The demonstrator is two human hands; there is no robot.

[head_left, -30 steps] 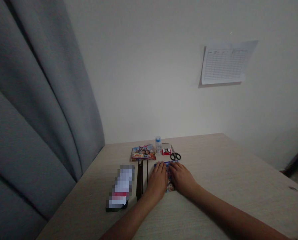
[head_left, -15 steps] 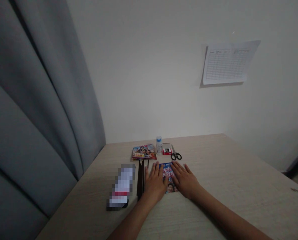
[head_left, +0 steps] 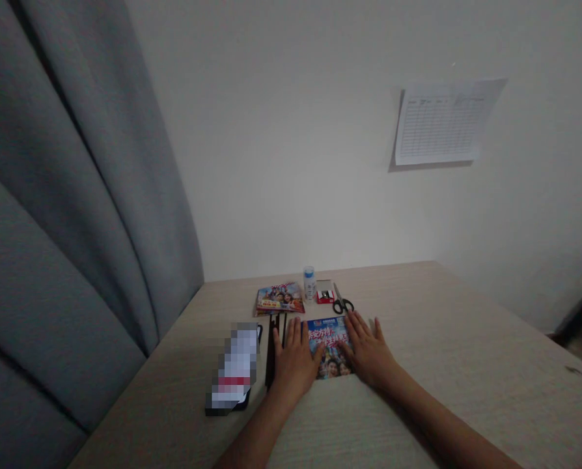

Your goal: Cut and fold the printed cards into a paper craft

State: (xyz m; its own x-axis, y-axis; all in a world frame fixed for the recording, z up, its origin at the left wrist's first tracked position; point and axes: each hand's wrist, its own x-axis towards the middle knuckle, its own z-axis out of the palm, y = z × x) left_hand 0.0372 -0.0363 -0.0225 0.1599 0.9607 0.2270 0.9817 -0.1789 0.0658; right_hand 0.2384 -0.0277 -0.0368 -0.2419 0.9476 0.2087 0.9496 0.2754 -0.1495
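Observation:
A colourful printed leaflet (head_left: 331, 348) lies flat on the table, blue at the top with red and white lettering and faces below. My left hand (head_left: 295, 355) rests flat on its left edge, fingers stretched out and pointing away from me. Over the right edge lies my right hand (head_left: 370, 352), also flat with the fingers apart. Part of each side of the leaflet is hidden under the hands. Dark thin strips (head_left: 271, 352) lie just left of my left hand, partly covered by it.
Beyond the hands are a stack of leaflets (head_left: 280, 299), a small clear bottle with blue (head_left: 309, 284), a small red and white box (head_left: 325, 297) and black-handled scissors (head_left: 342, 306). A phone (head_left: 237, 365), its screen blurred out, lies at the left. A printed sheet (head_left: 442, 124) hangs on the wall.
My hands have slid apart over the leaflet, the left one leftward and the right one rightward. More of the leaflet's middle shows between them.

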